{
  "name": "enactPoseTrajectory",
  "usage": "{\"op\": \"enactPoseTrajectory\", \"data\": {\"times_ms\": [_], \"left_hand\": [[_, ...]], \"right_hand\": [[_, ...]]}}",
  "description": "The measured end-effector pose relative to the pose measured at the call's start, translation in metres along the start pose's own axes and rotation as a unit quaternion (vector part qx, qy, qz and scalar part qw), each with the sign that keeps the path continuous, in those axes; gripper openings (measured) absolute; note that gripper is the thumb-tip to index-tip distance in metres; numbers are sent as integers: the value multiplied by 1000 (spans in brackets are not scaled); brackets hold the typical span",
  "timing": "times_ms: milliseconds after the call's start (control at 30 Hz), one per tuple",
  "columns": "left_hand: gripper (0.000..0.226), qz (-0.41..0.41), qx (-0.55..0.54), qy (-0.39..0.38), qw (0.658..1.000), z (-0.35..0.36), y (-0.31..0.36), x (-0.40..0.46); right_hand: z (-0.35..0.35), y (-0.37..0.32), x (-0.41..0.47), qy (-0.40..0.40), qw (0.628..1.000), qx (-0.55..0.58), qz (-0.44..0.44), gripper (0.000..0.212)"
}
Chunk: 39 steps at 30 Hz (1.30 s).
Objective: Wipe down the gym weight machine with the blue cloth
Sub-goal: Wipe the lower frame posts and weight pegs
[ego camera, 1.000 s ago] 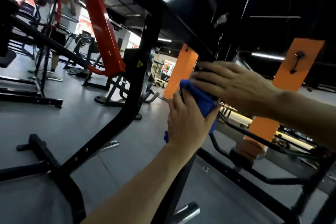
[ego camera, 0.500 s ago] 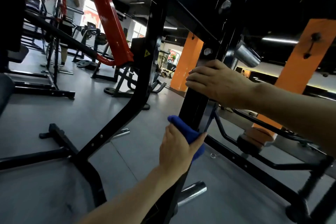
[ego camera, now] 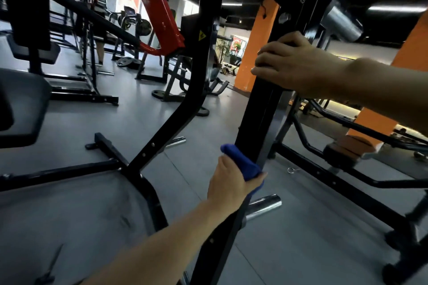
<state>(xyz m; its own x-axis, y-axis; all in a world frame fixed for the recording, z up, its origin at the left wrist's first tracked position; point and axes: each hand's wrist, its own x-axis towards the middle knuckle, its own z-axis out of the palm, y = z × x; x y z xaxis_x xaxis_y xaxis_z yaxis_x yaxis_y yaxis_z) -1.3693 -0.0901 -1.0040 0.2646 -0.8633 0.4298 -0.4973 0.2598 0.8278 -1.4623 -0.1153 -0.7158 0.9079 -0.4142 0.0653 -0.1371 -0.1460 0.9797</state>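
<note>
**Cloth on the black post**

Furthest left, a padded seat sits over the grey floor, with a red bar slanting behind. My left hand wraps the blue cloth around the machine's black post, low down. Higher up that post my right hand grips it, fingers curled. An orange pillar stands beyond.

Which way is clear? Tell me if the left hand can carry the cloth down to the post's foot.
Probably yes: the left hand presses the blue cloth on the black post, and nothing blocks the post below.
</note>
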Motion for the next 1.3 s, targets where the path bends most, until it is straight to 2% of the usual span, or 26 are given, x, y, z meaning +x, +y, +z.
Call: {"op": "enactPoseTrajectory", "data": {"times_ms": [67,133,233,367,500,567,633,700,867,933,1000,1067,1133,1200,1300], "left_hand": [[94,-18,-15,-43,999,-4,-9,-5],[97,3,-24,-56,998,-10,2,7],[99,49,-39,-21,998,-17,34,33],[101,46,-81,0,996,-12,40,45],[98,16,-59,-93,994,2,-20,2],[96,-3,4,-148,989,7,-53,-25],[102,-20,38,-181,982,7,-70,-33],[112,-38,26,-200,979,6,-65,-25],[97,-16,-46,-65,997,12,-25,-4],[95,-11,-29,-59,998,13,-27,-9],[93,-29,32,-75,996,15,-39,-26],[89,-13,180,-75,981,21,-59,-50],[89,24,333,-79,939,28,-69,-68],[85,42,409,-87,908,29,-68,-77],[50,53,519,-149,840,24,-59,-84]], "right_hand": [[-3,-5,-1,-10,1000,-13,12,75],[-6,-9,-3,-18,1000,-19,16,73],[-9,-18,-5,-25,999,-29,18,68],[-2,-38,-7,-19,998,-50,17,62],[4,-55,-7,-26,997,-58,36,61],[3,-60,-8,-26,996,-63,51,57],[2,-63,-8,-31,995,-67,62,58],[-1,-65,-7,-35,995,-68,59,59],[-3,-68,-7,-45,993,-86,71,58],[-1,-71,-7,-41,992,-96,74,63],[0,-72,-6,-44,989,-119,76,62],[3,-73,-6,-46,987,-133,80,57],[2,-76,-7,-54,985,-137,91,58],[1,-81,-8,-52,984,-143,96,55],[-2,-85,-7,-56,981,-159,101,54]]}}
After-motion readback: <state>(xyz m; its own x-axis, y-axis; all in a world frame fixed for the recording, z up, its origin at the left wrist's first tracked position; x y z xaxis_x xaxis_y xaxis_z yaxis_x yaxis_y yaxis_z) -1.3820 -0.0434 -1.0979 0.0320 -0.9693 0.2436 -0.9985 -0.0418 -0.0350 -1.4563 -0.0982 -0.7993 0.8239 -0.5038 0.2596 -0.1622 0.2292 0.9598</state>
